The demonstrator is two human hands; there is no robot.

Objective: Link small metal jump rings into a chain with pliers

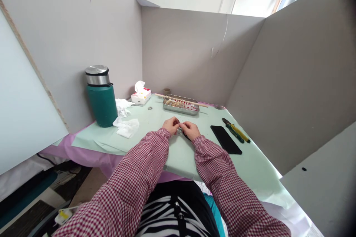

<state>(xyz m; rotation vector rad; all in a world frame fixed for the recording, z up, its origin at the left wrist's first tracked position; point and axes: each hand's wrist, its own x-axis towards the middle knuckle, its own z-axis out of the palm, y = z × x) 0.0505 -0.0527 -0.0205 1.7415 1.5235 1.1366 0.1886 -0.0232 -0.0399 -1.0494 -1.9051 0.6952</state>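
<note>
My left hand [171,125] and my right hand [190,130] meet above the middle of the green-covered table [178,155]. Both have thumb and fingers pinched together, fingertips almost touching. Whatever sits between them is too small to make out. Under my right hand a small dark object [185,135] partly shows; its kind is hidden by the fingers. Beyond the hands stands a metal tray [180,110] of small beads, with a wooden stick [201,104] carrying a row of small pieces laid across it.
To the right lie a flat black rectangular object [226,140] and pliers [236,131] with green and yellow handles. On the left are a green thermos [101,100], crumpled tissues [126,128] and a tissue pack [141,97]. Grey partitions [194,44] enclose the table.
</note>
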